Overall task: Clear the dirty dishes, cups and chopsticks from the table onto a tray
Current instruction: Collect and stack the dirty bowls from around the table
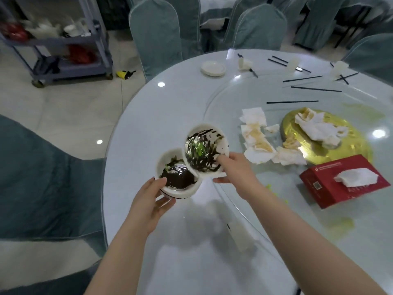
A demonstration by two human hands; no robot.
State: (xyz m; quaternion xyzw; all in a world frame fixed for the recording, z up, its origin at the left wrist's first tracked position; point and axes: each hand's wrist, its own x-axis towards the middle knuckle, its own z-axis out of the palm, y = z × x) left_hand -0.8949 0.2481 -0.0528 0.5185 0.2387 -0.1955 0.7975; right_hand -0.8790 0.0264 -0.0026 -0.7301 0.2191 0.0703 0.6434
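Above the round glass-topped table [148,116], my left hand [148,201] grips a stack of white bowls [176,177] whose top bowl is smeared with dark sauce. My right hand [238,169] holds a second dirty white bowl [204,152], tilted on edge, its lower rim over the stack. At the far side of the table lie a stack of white plates [213,68], a tipped cup [244,64], two more cups [293,64] [339,70] and several black chopsticks [292,102].
Crumpled stained napkins [257,141] and a gold platter [331,150] holding more napkins sit on the glass turntable, beside a red tissue box [344,184]. A grey service cart [63,39] stands at the far left. Chairs in teal covers [155,37] ring the table.
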